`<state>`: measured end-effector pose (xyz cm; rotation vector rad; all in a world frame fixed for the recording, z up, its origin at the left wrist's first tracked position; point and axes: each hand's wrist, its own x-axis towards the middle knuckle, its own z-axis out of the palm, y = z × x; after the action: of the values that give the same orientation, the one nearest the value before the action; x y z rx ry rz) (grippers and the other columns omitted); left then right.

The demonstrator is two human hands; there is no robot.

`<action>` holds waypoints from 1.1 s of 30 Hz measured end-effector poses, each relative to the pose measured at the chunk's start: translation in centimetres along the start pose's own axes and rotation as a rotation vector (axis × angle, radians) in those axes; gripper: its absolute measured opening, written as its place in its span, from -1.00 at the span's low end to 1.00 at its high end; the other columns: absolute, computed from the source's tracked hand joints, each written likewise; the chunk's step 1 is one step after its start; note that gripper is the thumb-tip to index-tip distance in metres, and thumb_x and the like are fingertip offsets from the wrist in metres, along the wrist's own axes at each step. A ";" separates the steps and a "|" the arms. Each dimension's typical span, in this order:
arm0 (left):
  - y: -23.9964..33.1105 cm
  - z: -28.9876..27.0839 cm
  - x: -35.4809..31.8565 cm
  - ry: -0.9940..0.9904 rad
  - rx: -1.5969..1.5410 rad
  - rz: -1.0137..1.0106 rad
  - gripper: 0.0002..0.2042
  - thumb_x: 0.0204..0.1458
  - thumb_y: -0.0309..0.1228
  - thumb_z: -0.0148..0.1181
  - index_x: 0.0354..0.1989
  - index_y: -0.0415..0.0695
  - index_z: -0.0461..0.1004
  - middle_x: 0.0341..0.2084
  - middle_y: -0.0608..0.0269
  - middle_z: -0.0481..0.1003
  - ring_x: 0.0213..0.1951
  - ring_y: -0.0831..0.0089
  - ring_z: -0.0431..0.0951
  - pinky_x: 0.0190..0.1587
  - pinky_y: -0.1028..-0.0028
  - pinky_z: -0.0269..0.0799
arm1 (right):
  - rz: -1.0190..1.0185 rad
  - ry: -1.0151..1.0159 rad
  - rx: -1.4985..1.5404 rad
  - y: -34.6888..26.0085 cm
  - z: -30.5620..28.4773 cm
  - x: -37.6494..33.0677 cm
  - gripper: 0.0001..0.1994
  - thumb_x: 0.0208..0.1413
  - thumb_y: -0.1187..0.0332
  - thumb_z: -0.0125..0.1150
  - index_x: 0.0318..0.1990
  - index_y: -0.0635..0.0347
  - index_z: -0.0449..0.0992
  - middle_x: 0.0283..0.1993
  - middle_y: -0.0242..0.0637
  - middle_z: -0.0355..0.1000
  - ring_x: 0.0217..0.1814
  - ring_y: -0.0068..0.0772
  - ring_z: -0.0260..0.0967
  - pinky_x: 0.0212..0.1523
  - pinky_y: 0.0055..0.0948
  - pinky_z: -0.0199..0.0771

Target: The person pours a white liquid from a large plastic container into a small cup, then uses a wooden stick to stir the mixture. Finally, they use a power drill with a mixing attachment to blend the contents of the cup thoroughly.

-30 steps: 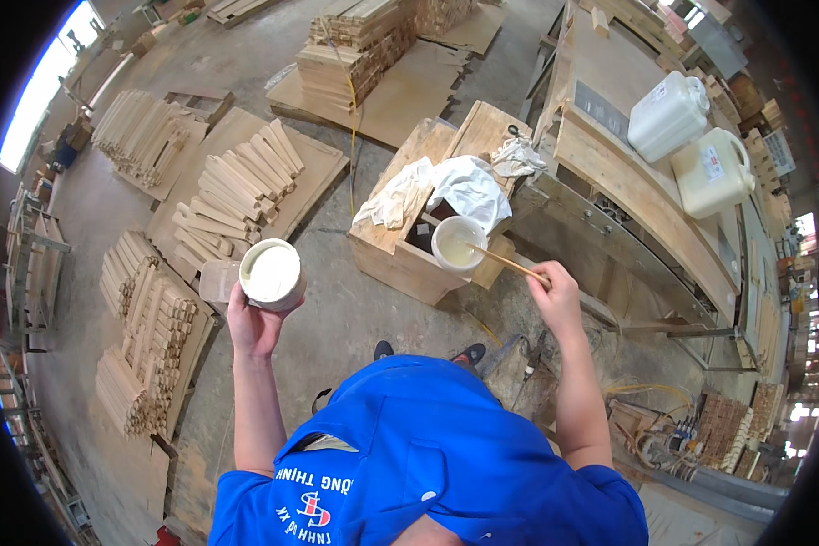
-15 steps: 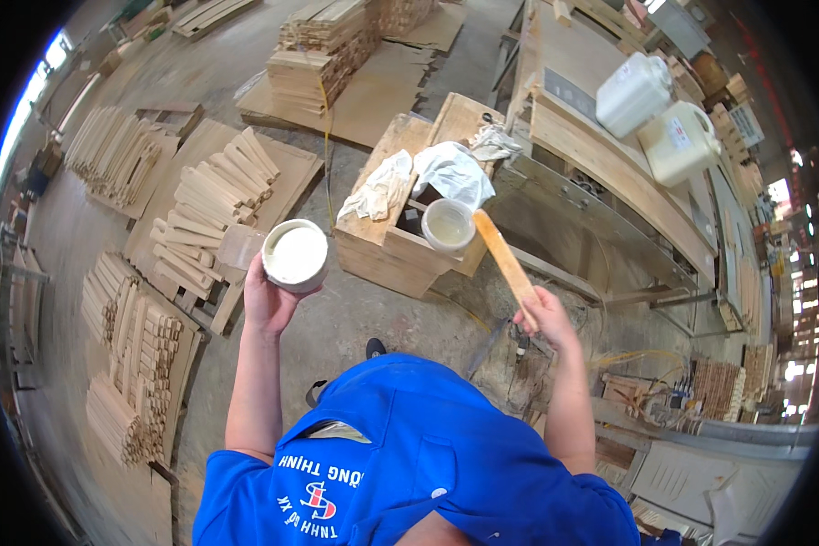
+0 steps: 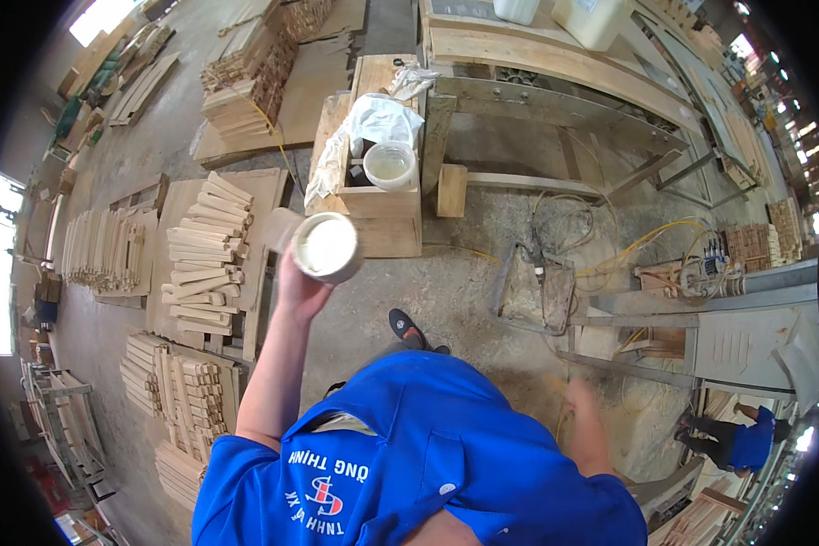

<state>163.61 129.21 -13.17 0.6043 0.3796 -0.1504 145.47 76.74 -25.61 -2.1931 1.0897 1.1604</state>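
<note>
Stick (image 3: 556, 384) in right hand (image 3: 581, 398), farther from tub (image 3: 390, 166)

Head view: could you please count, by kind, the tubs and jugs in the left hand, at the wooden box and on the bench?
Tubs: 2 (held tub in the left hand, clear tub at the wooden box)
Jugs: 2 (white jug, cream jug, on the bench)
Total: 4
</note>
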 end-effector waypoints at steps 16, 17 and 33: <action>-13.1 4.0 -0.3 -0.084 -0.090 -0.384 -0.64 0.13 -0.14 -0.26 -0.09 -0.11 0.33 -0.08 0.17 0.39 -0.01 0.24 0.38 0.05 0.14 0.28 | -1.190 0.619 1.153 -7.9 -11.3 -14.1 -0.85 0.05 0.49 0.08 -0.21 0.21 0.30 -0.34 -0.30 0.38 -0.51 -0.58 0.32 -0.52 -0.61 0.31; -13.4 3.7 -0.3 -0.089 -0.089 -0.398 -0.63 0.13 -0.14 -0.26 -0.08 -0.13 0.33 -0.07 0.16 0.39 -0.01 0.24 0.38 0.05 0.15 0.28 | -1.265 0.634 1.300 -9.3 -12.0 -15.5 -0.84 0.06 0.45 0.08 -0.20 0.19 0.30 -0.34 -0.32 0.38 -0.49 -0.57 0.31 -0.47 -0.55 0.33; -13.4 4.2 -2.4 -0.177 -0.019 -0.558 -0.56 0.18 -0.09 -0.32 -0.10 -0.23 0.30 -0.19 0.03 0.43 -0.15 0.24 0.48 -0.08 0.24 0.42 | -2.107 -0.634 1.013 -27.7 -6.4 -27.3 -0.54 0.11 -0.11 -0.17 -0.27 0.16 0.29 -0.62 -0.27 0.27 -0.65 -0.46 0.21 -0.58 -0.40 0.32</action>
<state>159.31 115.95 -16.10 0.4494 0.3693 -0.7289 161.43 101.11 0.89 -0.8761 -0.8392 0.0272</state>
